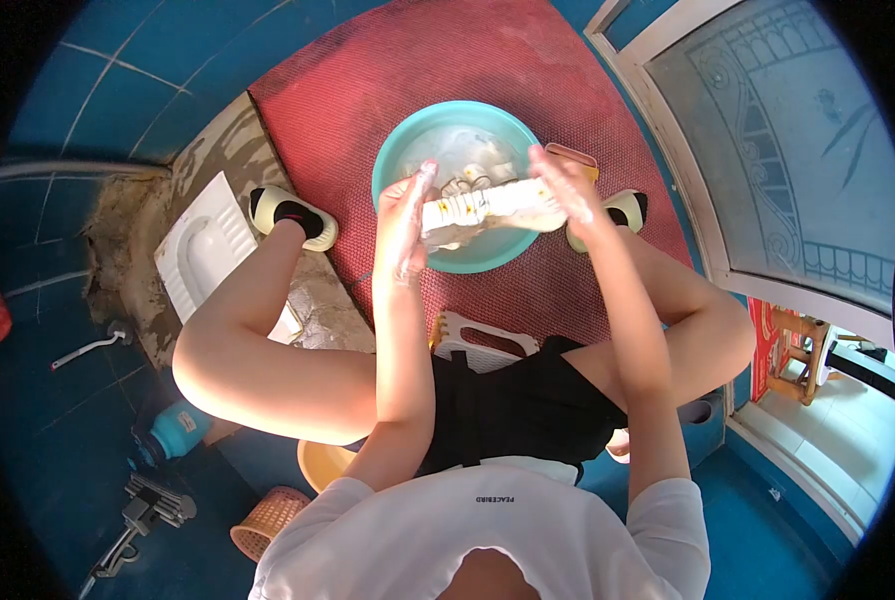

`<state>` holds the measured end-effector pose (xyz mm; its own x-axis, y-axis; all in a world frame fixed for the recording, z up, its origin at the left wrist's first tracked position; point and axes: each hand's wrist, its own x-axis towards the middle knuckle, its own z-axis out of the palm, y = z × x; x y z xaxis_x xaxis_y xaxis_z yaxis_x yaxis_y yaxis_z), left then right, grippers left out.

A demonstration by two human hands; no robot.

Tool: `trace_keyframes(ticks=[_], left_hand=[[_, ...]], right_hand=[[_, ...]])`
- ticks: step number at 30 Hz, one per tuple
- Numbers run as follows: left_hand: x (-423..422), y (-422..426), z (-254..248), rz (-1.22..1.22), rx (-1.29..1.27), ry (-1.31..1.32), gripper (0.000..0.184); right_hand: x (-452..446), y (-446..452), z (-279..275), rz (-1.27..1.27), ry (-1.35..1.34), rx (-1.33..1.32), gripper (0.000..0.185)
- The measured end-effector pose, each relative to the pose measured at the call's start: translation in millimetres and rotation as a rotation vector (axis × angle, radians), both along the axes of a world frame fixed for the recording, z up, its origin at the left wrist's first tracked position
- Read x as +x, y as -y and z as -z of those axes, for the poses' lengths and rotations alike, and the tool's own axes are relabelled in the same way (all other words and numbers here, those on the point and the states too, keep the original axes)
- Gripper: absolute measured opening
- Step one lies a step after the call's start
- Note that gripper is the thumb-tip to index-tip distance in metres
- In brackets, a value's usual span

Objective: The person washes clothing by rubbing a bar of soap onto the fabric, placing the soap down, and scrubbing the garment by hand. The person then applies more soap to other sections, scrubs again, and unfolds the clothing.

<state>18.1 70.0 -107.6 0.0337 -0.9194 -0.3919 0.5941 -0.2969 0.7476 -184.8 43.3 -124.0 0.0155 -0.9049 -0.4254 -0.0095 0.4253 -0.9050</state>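
A white printed garment (481, 205) with a gathered, elastic-looking band is stretched between my hands, over a turquoise basin (389, 150). My left hand (402, 222) grips its left end, with soap foam on the fingers and wrist. At the other end, my right hand (566, 190) holds the garment, also foamy; some of its fingers are hidden behind the cloth. Lower folds of the garment hang toward the cloudy, sudsy water (458, 145). More wet pale cloth (493, 160) lies in the basin behind the band.
The basin stands on a red mat (338, 90) between my feet. A soap dish (572, 158) is beside its right rim. At left is a squat toilet (208, 245); a brush (93, 343) hangs on the wall. An orange basket (268, 522) and a yellow basin (323, 463) sit at lower left.
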Motion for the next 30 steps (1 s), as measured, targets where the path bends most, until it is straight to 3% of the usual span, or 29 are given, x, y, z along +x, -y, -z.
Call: trace_keyframes(ticks=[3, 7, 9, 13, 14, 15, 17, 19, 20, 21, 23, 27, 30], left_hand=[[-4.5, -1.1, -6.5, -0.015, 0.015, -0.075, 0.023], [-0.3, 0.3, 1.1, -0.049, 0.007, -0.113, 0.022], [-5.5, 0.4, 1.5, -0.052, -0.011, -0.067, 0.024], [-19.9, -7.4, -4.1, 0.083, -0.075, 0.091, 0.027], [-32.9, -8.6, 8.4, -0.065, -0.123, 0.179, 0.030], [-42.0, -14.7, 1.7, -0.040, -0.087, 0.132, 0.031], [-54.2, -19.7, -7.0, -0.155, -0.052, -0.020, 0.032], [-52.9, -22.6, -6.5, -0.087, -0.052, 0.060, 0.031], [-54.8, -23.2, -4.6, -0.141, -0.078, 0.060, 0.032], [-56.9, -23.0, -2.9, -0.194, -0.106, 0.058, 0.032], [-57.5, -22.3, -1.7, -0.193, -0.074, 0.046, 0.032], [-64.5, -20.7, -8.0, -0.378, -0.097, -0.042, 0.037], [-59.7, -19.4, -13.5, -0.442, -0.108, -0.007, 0.032]], right_hand=[[17.2, -7.6, -13.6, -0.217, 0.259, 0.171, 0.040], [25.7, -12.1, -16.1, -0.315, 0.130, 0.158, 0.039], [35.3, -10.2, -15.0, -0.547, 0.088, 0.043, 0.038], [76.5, -24.2, -29.0, -0.205, 0.281, -0.186, 0.033], [87.4, -23.6, -26.0, -0.191, 0.203, -0.328, 0.033], [95.4, -23.0, -22.7, -0.177, 0.123, -0.471, 0.034], [96.7, -14.5, -25.9, -0.129, 0.116, -0.487, 0.035], [91.5, 0.8, -26.4, -0.003, 0.090, -0.424, 0.038], [93.6, 3.8, -25.9, 0.108, -0.076, -0.529, 0.026], [93.5, 3.6, -28.1, 0.109, -0.080, -0.532, 0.026], [92.5, 1.1, -32.1, 0.149, -0.781, -0.914, 0.015], [99.6, 4.3, -42.4, 0.125, -1.090, -1.088, 0.024], [105.3, 2.8, -41.0, 0.081, -1.165, -1.109, 0.024]])
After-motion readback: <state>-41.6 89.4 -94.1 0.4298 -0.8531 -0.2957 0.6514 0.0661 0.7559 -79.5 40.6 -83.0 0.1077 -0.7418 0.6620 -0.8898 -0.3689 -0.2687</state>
